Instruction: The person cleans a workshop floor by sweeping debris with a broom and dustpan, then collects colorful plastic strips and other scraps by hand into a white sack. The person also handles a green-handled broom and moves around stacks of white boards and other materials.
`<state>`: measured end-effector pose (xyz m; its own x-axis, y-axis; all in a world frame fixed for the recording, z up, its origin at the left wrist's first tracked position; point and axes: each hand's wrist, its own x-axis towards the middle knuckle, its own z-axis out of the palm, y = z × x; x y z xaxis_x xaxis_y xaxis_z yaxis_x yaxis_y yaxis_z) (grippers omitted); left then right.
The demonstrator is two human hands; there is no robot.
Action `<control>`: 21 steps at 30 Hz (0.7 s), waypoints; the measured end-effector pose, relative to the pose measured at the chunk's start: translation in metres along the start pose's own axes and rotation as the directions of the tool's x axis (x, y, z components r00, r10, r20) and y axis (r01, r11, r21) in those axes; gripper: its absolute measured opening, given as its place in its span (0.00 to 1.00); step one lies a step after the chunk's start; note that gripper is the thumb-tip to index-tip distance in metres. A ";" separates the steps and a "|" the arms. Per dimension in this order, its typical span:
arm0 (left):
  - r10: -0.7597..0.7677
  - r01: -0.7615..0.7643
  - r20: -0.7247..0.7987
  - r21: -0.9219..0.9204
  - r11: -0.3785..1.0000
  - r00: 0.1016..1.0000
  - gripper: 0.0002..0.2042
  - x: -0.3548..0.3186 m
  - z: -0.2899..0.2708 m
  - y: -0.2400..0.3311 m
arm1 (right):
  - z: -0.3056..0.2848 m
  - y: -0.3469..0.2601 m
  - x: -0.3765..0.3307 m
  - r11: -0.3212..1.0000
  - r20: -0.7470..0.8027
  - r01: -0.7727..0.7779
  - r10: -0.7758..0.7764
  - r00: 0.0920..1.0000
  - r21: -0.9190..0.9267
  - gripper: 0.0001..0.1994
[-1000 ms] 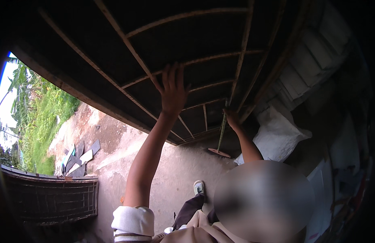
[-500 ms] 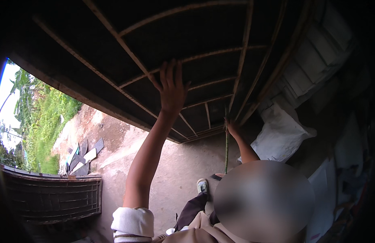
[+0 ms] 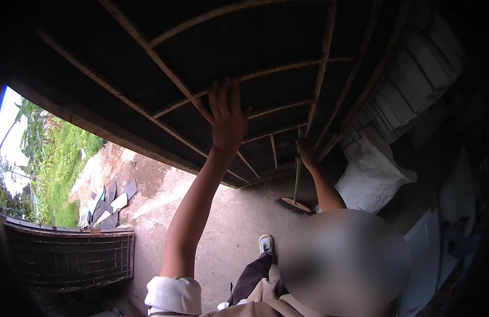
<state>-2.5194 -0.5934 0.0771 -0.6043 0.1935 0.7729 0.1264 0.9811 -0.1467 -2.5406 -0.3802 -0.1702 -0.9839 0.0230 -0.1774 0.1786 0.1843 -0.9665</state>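
Note:
My left hand [image 3: 227, 119] lies with spread fingers against a dark metal door [image 3: 265, 47] framed with rusty bars. Its fingertips are near a crossing of two bars. Farther right, my right hand [image 3: 306, 152] is closed around the green handle of a broom [image 3: 297, 182]. The broom stands nearly upright, its brush head [image 3: 296, 205] low by the concrete floor [image 3: 213, 232]. The handle's upper end reaches up beside the door's lower bars. A blurred oval hides part of the right arm's lower end.
A white sack [image 3: 372, 177] stands right of the broom, below pale stacked blocks [image 3: 408, 84]. A second barred door panel [image 3: 70, 256] is at the lower left. Outside, flat broken slabs [image 3: 109, 206] lie on the ground beside green plants [image 3: 59, 164]. My shoe [image 3: 265, 243] is on the floor.
My right hand and the broom have shifted slightly up and away, and the broom head now shows farther forward on the floor. My left hand remains on the door, which has barely shifted in view.

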 end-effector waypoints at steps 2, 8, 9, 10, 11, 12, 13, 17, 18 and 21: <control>0.020 -0.021 0.036 0.045 0.999 0.999 0.40 0.001 -0.001 0.000 | 0.001 -0.003 -0.001 1.000 -0.022 -0.010 0.009 1.000 -0.020 0.15; -0.033 0.034 0.020 -0.032 0.999 0.999 0.39 0.005 -0.006 0.006 | -0.001 -0.003 0.003 0.999 -0.032 -0.023 0.023 0.999 0.025 0.16; -0.021 0.023 0.034 -0.053 0.998 0.999 0.39 0.005 -0.007 0.005 | -0.001 -0.004 0.002 0.998 -0.035 -0.047 0.046 0.998 -0.035 0.16; -0.008 0.012 0.048 -0.073 0.997 0.999 0.40 0.004 -0.006 0.002 | 0.002 -0.005 0.001 0.999 -0.039 -0.029 0.029 0.999 0.017 0.16; 0.006 0.000 0.063 -0.093 0.996 0.998 0.40 0.002 -0.005 0.000 | 0.009 -0.005 -0.002 0.997 -0.043 -0.011 0.014 0.999 0.071 0.16; 0.001 0.004 0.062 -0.082 0.997 0.998 0.40 0.001 -0.007 -0.001 | 0.012 -0.004 0.000 0.992 -0.054 0.017 -0.010 0.998 0.124 0.17; 0.000 0.004 0.056 -0.073 0.997 0.998 0.40 0.001 -0.008 0.000 | 0.014 -0.002 0.002 0.991 -0.072 0.036 -0.027 0.997 0.129 0.18; -0.014 0.015 0.018 -0.079 0.997 1.000 0.40 0.008 -0.014 0.016 | -0.011 0.031 0.029 0.961 -0.197 0.154 -0.201 0.960 -0.229 0.22; -0.025 0.026 0.014 -0.095 0.995 1.000 0.38 0.008 -0.018 0.016 | -0.012 0.033 0.029 0.907 -0.204 0.170 -0.263 0.943 -0.384 0.22; -0.037 0.037 0.002 -0.166 0.985 0.999 0.33 0.009 -0.025 0.019 | -0.033 0.030 0.019 0.904 -0.160 0.170 -0.249 0.955 -0.392 0.23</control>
<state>-2.5024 -0.5734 0.0968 -0.6100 0.1566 0.7768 0.2327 0.9725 -0.0133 -2.5541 -0.3418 -0.1966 -0.9859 0.1335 0.1009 -0.0099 0.5556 -0.8314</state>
